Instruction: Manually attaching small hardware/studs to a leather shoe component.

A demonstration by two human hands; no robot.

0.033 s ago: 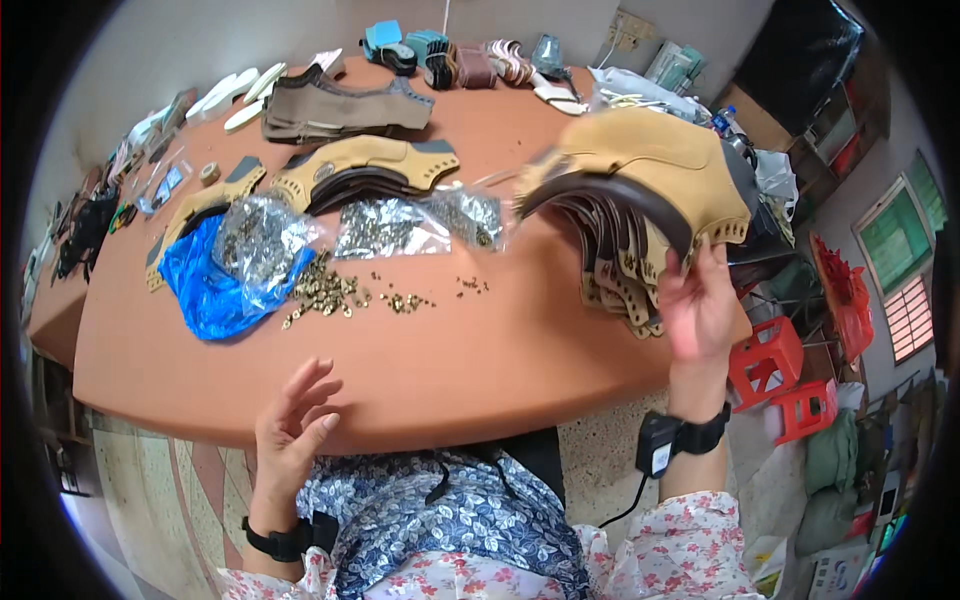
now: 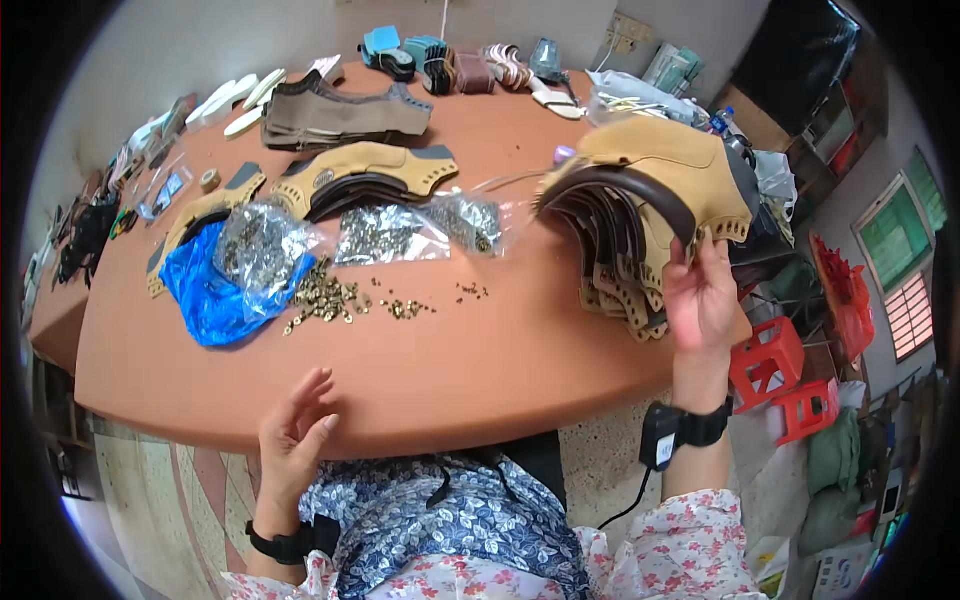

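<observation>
Tan piece sits closer over its stack, pinched in my right hand

The tan piece [image 2: 665, 155] has just dipped and drawn a little rightward, and a small purple thing [image 2: 563, 155] now shows beside its far left end. My right hand [image 2: 700, 300] keeps thumb and fingers pinched on the near right corner, by the row of holes. The piece hangs over the stack of like pieces [image 2: 615, 265] at the right of the table [image 2: 480, 360], and I judge it nearly in line with them (whether it is being laid down or lifted away, I can't tell from here). My left hand [image 2: 292, 432] barely shifts: it holds nothing, fingers loosely curled by the near edge.

Loose brass-coloured fittings [image 2: 322, 298] lie in clusters toward the left, in front of clear packets [image 2: 390, 235] and beside a blue bag [image 2: 205, 300]; a careless sweep there would risk scattering them. A second tan stack [image 2: 365, 158] sits behind the packets. On my right wrist, a strapped black device [image 2: 657, 435] trails a cable [image 2: 637, 500], which I'd want kept clear of the stack
</observation>
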